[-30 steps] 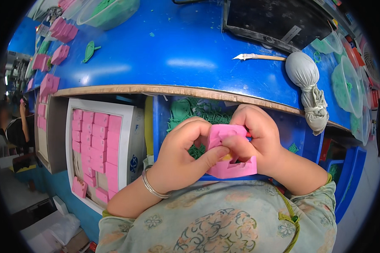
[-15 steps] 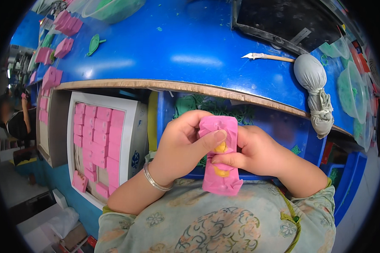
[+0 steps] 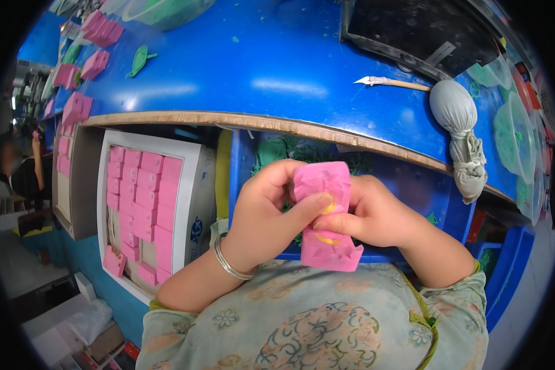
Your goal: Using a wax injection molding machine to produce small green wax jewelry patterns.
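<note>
In front of my body I hold a pink rubber mould (image 3: 322, 179), a folded-open soft block with a wavy cut face and yellow parts (image 3: 327, 239) showing at its middle. My left hand (image 3: 277, 206) is closed on its left side, thumb pressed on the face near the upper yellow part. From the right, my right hand (image 3: 370, 213) grips it, the thumb lying across the middle just below my left thumb. Fingers of both hands are partly hidden behind the mould. Its lower half hangs below my thumbs, close to my shirt.
Below the blue tabletop (image 3: 228, 68) an open blue drawer (image 3: 456, 203) holds green wax pieces. A white box (image 3: 191, 166) of pink moulds stands left. On the table lie a brush (image 3: 394, 83), a tied grey cloth bag (image 3: 453, 105) and a black screen (image 3: 413, 37). Another person sits far left.
The mould's lower end has risen and shifted slightly right, away from my shirt. My thumbs have come closer together, covering more of the upper yellow part.
</note>
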Motion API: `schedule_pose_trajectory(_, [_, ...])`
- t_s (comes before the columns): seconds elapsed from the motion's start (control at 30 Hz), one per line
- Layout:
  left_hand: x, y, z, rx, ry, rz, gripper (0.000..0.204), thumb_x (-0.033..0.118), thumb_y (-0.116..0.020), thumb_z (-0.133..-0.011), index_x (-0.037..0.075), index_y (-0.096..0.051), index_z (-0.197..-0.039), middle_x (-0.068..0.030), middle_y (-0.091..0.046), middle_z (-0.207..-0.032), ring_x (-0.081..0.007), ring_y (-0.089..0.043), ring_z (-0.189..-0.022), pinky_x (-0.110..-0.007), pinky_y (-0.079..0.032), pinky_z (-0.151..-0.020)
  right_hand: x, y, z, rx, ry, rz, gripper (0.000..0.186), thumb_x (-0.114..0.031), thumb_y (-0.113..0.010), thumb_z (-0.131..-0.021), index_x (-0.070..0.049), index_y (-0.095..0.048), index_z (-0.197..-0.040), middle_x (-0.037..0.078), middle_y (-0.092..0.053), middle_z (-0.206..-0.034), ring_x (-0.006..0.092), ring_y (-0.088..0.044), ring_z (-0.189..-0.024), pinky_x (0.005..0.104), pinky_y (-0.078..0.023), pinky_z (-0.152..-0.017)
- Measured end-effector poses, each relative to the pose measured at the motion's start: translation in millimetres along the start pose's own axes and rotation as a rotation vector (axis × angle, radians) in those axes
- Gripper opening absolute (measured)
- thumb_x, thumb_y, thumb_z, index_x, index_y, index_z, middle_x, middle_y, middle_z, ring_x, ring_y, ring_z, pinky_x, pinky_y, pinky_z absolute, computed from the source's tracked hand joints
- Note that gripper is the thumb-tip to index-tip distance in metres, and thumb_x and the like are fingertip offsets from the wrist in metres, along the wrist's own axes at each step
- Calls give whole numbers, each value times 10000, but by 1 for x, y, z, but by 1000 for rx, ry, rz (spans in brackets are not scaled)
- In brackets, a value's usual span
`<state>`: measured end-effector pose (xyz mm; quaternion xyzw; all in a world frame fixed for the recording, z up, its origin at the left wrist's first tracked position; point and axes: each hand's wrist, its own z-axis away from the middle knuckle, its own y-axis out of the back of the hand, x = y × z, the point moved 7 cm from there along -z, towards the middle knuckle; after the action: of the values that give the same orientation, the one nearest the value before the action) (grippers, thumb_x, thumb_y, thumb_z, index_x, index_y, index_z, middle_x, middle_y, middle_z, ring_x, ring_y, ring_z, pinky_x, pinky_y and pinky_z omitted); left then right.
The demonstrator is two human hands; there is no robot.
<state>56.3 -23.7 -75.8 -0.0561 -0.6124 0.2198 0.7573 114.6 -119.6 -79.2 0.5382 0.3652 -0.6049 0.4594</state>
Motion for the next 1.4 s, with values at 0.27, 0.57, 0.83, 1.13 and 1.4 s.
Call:
schedule_pose_trajectory(0.27, [9, -4, 0, -74, -190, -203, 248, 20, -588, -803, -21, -568, -1046, -31, -487, -916, -87, -466, -782, -216, -399, -706, -3, 7, 5, 2, 54, -13, 349, -222, -690, -777, -36, -564, -1044, 76, -654, -852, 148, -622, -761, 285, -478, -670])
schedule_pose_trajectory(0.57, [-6, -9, 3, -73, 99, 130, 363, 137, -519, -862, -52, -485, -1170, -165, -477, -1246, -186, -533, -1045, -324, -435, -892, -11, 4, 9, 65, -42, 6, 328, -177, -651, -812, -21, -541, -1078, 64, -626, -829, 109, -584, -693, 257, -472, -628])
schedule_pose_trajectory(0.83, [5, 0, 1, -25, 46, 211, 522, 221, -394, -868, -51, -332, -1310, -172, -492, -1232, -269, -519, -1109, -399, -415, -948, -21, 20, 17, 375, 321, 43, 349, -26, -540, -843, 0, -489, -1187, 114, -472, -1077, 108, -566, -732, 213, -475, -613])
schedule_pose_trajectory(1.13, [8, -10, 6, -128, -65, -30, 570, 65, -488, -827, 11, -265, -1349, -151, -427, -1283, -228, -482, -1152, -360, -391, -971, -48, 18, 24, 517, 535, 280, 353, -21, -686, -733, 18, -545, -1055, 115, -495, -990, 129, -541, -748, 221, -477, -597])
schedule_pose_trajectory(1.4, [11, -10, 10, -143, -256, -209, 471, 42, -566, -857, -20, -365, -1278, -155, -488, -1209, -212, -498, -1118, -348, -407, -954, -29, 21, 18, 517, 367, 108, 302, -29, -715, -710, 0, -525, -943, 68, -479, -953, 101, -494, -792, 233, -453, -669])
